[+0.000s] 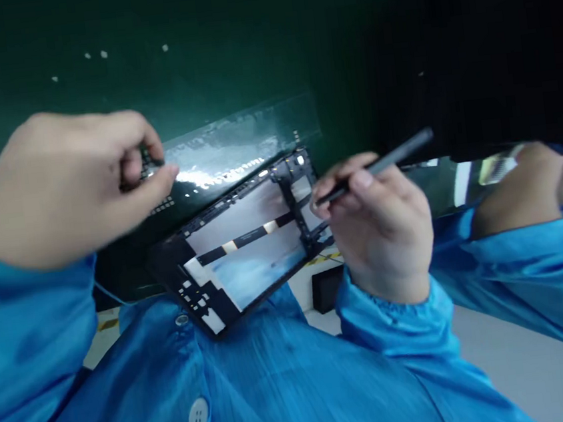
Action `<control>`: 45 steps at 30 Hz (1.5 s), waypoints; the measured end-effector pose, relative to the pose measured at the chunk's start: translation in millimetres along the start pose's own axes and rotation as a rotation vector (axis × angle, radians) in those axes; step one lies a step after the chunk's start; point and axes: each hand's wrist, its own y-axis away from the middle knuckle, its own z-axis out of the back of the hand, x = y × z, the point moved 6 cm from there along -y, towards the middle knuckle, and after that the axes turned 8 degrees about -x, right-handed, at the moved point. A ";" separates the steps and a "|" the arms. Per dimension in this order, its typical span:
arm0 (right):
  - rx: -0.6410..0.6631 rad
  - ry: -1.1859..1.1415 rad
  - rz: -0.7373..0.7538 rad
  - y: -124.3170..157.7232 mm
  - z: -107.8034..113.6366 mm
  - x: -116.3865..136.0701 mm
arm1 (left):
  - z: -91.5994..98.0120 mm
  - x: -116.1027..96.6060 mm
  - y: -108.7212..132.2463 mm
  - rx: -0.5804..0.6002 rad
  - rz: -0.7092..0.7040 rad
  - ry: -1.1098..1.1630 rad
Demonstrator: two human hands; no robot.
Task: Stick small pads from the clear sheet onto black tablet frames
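My left hand (72,186) hovers over the green mat at the left, thumb and forefinger curled into a pinch. Whatever may be between those fingertips is too small to make out. My right hand (384,227) is closed around a slim dark pen-like tool (399,151), one end pointing up and right. Between the hands, an opened phone housing (249,241) lies tilted at the mat's near edge. Its inside shows a dark frame, a shiny silvery area and a black strip running lengthwise. Beyond it is a clear plastic sheet (234,142) with small pale pieces along it.
Several tiny pale bits (104,54) are scattered on the dark green mat (224,49). Another person's arm in a blue sleeve (533,258) reaches in at the right. A dark box-shaped thing (327,290) shows below the table edge.
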 end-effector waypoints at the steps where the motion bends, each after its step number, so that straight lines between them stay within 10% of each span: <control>1: -0.128 0.045 0.034 16.0 23.5 -1.7 | -1.5 -12.4 10.8 -0.039 -0.023 -0.063; 6: -0.382 0.235 0.194 80.1 84.7 -28.5 | -26.9 -65.4 61.4 -0.003 -0.211 -0.268; 28: -0.132 0.653 0.667 93.4 67.8 -30.2 | -36.5 -45.7 68.8 0.059 0.008 -0.069; 32: -0.273 0.539 0.495 104.6 91.5 -26.6 | -38.4 -51.5 74.4 0.047 0.069 0.076; 37: 0.250 0.466 0.086 140.7 43.2 -77.2 | -41.7 -74.2 98.6 -0.102 0.086 0.126; 41: -0.068 0.168 -0.143 140.7 34.3 -95.5 | -36.2 -95.1 112.7 -0.236 0.109 0.248; 45: -0.186 0.057 -0.112 80.5 22.9 -43.7 | -10.2 -66.4 78.6 -0.315 0.155 0.397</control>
